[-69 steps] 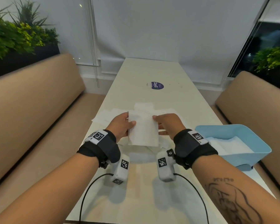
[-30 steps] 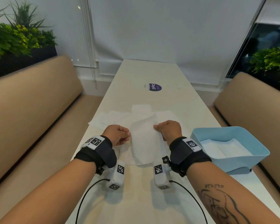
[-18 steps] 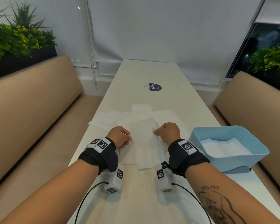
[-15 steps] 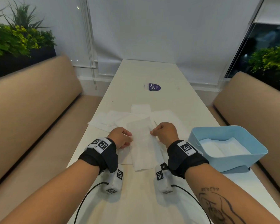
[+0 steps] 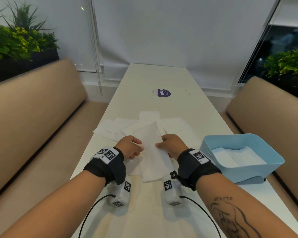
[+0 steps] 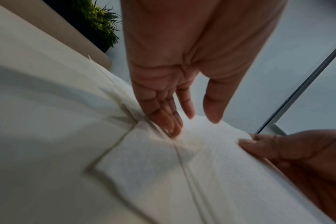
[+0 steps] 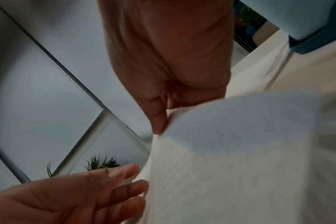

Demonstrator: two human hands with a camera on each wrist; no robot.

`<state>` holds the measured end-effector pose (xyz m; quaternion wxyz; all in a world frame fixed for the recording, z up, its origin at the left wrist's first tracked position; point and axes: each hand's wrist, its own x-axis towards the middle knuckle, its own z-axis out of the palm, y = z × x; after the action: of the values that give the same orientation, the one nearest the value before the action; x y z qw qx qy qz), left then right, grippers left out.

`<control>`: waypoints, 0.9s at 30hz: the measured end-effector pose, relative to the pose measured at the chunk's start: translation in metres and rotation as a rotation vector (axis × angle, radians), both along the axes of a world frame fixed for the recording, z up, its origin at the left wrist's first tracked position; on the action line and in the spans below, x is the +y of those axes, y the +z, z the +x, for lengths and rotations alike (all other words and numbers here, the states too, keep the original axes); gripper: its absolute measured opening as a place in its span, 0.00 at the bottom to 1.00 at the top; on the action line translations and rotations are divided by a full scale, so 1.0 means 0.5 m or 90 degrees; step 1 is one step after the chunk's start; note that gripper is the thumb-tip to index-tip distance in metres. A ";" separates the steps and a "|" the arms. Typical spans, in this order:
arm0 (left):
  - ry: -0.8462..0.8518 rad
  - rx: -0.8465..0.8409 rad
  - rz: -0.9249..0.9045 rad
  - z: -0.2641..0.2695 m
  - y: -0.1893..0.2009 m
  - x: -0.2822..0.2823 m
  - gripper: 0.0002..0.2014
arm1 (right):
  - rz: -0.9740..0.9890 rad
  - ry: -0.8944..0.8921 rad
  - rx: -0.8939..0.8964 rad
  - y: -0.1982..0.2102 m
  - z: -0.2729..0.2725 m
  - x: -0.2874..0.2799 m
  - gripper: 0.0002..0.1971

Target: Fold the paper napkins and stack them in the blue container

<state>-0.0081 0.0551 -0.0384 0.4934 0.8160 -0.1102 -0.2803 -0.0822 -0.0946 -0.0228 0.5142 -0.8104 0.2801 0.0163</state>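
Head view: the napkin (image 5: 151, 152), a long folded strip, lies on the table (image 5: 162, 78) between the left hand (image 5: 131, 146) and the right hand (image 5: 172, 146), on top of loose napkins (image 5: 113, 127). The blue container (image 5: 239, 172) sits just right, with folded napkins (image 5: 236, 155) inside.

Left wrist view: the left hand is relaxed and flat, its straight fingers (image 6: 169, 121) pressing the strip's edge.

Right wrist view: the right hand pinches the opposite edge and holds it raised.

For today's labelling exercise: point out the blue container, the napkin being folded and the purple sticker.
blue container (image 5: 248, 172), head view, near outer wall.
napkin being folded (image 5: 151, 162), head view, lower half.
purple sticker (image 5: 163, 92), head view, centre.
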 end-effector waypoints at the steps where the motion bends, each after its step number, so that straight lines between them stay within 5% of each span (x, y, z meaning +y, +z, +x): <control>1: 0.015 -0.016 -0.002 0.003 0.004 0.001 0.14 | 0.003 -0.001 -0.010 0.004 -0.001 0.000 0.07; 6: 0.078 0.019 -0.079 0.019 0.034 0.014 0.27 | 0.087 -0.024 -0.102 0.037 -0.002 -0.005 0.04; 11: 0.030 0.213 -0.215 0.006 0.064 0.020 0.15 | 0.216 -0.075 -0.213 0.065 0.004 -0.007 0.06; 14: -0.032 0.192 -0.211 -0.005 0.065 0.017 0.07 | 0.312 -0.088 -0.240 0.066 0.008 -0.007 0.05; 20: -0.138 0.123 -0.167 -0.001 0.065 0.025 0.11 | 0.435 -0.081 -0.226 0.062 0.004 -0.006 0.13; 27: -0.070 0.124 -0.150 0.002 0.042 0.033 0.05 | 0.412 -0.108 -0.201 0.045 0.003 0.003 0.13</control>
<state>-0.0068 0.0715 -0.0172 0.5780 0.7142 -0.1385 -0.3697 -0.0804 -0.0932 -0.0002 0.7802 -0.5725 0.2440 -0.0638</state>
